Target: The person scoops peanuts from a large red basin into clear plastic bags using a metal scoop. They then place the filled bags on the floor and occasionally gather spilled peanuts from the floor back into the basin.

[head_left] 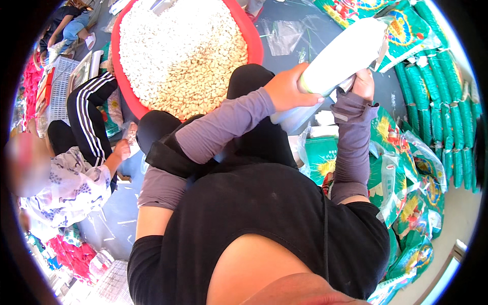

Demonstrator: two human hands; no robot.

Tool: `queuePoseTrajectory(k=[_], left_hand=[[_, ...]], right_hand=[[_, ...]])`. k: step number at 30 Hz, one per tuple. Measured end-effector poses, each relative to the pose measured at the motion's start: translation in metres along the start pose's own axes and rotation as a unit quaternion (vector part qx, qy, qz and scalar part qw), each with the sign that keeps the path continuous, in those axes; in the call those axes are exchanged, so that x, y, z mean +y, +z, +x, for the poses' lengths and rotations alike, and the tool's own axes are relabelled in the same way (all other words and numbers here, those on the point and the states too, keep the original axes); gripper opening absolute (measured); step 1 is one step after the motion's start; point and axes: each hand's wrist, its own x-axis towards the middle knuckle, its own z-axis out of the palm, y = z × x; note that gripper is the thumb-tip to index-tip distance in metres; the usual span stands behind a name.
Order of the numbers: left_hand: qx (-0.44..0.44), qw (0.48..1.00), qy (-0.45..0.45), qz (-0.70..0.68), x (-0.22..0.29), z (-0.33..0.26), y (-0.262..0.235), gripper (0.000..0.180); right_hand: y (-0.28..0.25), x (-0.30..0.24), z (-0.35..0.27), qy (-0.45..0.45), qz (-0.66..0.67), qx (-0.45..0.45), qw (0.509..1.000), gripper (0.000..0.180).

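Observation:
My left hand (292,89) is wrapped around a long white plastic packet (339,53), thumb along its near side. The packet slants up to the right over my lap. A bluish, see-through part of it hangs below my left hand. At the packet's right lower edge is my right hand (363,84), fingers curled closed by a greyish flap. What those fingers hold is mostly hidden. Beyond my knees stands a red basin (255,48) heaped with pale flat seeds (203,76), with a scoop-like thing partly in view at its far edge.
Green printed bags (389,178) lie heaped to my right, beside a stack of long green packs (447,112). A clear plastic sheet (284,38) lies on the grey floor. At my left a co-worker (76,178) sits with a small bag in one hand, near a white crate (62,84).

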Motion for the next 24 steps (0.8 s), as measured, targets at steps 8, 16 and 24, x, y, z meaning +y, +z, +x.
queuePoseTrajectory(k=[8,16,24], left_hand=[[0.009,0.996,0.023,-0.088,0.012,0.013,-0.016,0.061],[0.053,0.990,-0.122,-0.049,0.017,-0.005,-0.029,0.057],[0.052,0.989,-0.136,0.009,-0.018,-0.025,-0.013,0.053]], right_hand=[[-0.002,0.010,0.007,-0.151,-0.251,-0.145,0.945,0.030],[0.063,0.024,-0.025,-0.023,0.052,-0.055,0.997,0.037],[0.039,0.041,-0.020,-0.365,-0.403,-0.070,0.836,0.023]])
